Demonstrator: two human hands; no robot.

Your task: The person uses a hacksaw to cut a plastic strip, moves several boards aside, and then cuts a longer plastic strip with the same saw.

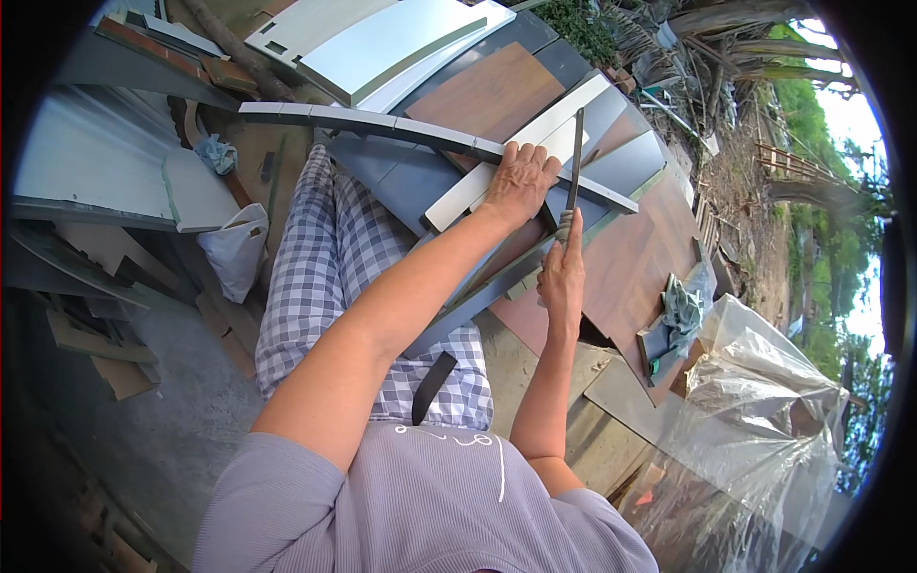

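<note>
My left hand (pixel 522 183) is closed over a long, slightly bowed strip (pixel 382 123), pressing it down where it crosses a pile of panels. The strip has a pale top face marked by cross lines and a dark side. My right hand (pixel 562 275) grips the wrapped handle of a long, narrow-bladed tool (pixel 576 158). Its dark, straight blade points away from me and overlaps the strip just right of my left fingers. Under the strip, a narrow white board (pixel 458 202) lies at a slant. Brown wood-grain panel (pixel 492 91) and dark blue-grey panels (pixel 382 181) lie below.
Curved white panels (pixel 411 43) lean at the back. More pale sheets (pixel 105 158) and a white bag (pixel 236 250) are at left. On the right are a wood-grain board (pixel 645 258), a crumpled blue-green cloth (pixel 682 310) and clear plastic sheeting (pixel 755 401).
</note>
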